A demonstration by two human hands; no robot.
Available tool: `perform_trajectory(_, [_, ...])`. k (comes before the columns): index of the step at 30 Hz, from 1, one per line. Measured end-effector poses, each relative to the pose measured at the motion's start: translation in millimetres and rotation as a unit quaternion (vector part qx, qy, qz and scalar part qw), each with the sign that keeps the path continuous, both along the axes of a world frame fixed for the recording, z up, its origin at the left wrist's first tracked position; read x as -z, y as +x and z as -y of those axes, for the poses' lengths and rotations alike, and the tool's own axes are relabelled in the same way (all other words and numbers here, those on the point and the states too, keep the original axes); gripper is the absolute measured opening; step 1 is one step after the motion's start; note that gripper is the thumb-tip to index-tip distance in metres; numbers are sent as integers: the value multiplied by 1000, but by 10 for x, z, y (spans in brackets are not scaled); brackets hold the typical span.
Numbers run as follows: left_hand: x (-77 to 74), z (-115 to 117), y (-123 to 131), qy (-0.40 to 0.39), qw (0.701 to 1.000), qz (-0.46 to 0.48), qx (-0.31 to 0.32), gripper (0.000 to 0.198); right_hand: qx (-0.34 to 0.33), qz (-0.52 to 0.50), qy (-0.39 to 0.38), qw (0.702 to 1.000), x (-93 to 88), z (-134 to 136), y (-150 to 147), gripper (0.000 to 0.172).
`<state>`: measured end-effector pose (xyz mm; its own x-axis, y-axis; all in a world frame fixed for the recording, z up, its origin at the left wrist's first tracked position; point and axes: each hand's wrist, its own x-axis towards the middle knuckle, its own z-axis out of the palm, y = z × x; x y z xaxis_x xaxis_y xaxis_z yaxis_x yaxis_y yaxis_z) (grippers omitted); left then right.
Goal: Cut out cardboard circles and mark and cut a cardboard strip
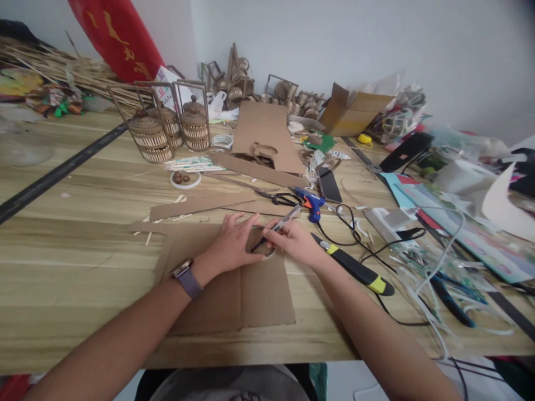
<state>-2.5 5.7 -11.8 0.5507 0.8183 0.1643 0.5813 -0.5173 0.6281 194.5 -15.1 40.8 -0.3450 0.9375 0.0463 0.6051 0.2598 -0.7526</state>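
Note:
A flat sheet of brown cardboard [234,289] lies on the wooden table [83,245] in front of me. A round ring-shaped object [264,253], perhaps a tape roll, rests on it. My left hand [234,242], with a watch on the wrist, presses fingers down on the ring and the cardboard. My right hand [295,239] pinches a pen [278,226] whose tip touches the inside edge of the ring.
A black-and-yellow utility knife [359,271], a blue glue gun [311,201] with its black cord, and scissors [282,197] lie just right of my hands. Cardboard strips, small woven lanterns [167,128] and a cardboard box [355,111] stand further back. Papers and cables clutter the right.

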Motion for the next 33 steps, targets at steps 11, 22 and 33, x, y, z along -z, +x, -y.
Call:
perform_trajectory(11, [-13, -5, -1, -2, 1000, -12, -2, 93, 3, 139, 108, 984, -245, -303, 6, 15])
perform_trajectory(22, [-104, -29, -104, 8, 996, -21, 89, 24, 125, 35, 299, 945, 75, -91, 300, 27])
perform_trajectory(33, [-232, -83, -237, -64, 971, 231, -4, 29, 135, -4, 226, 965, 407, -62, 337, 22])
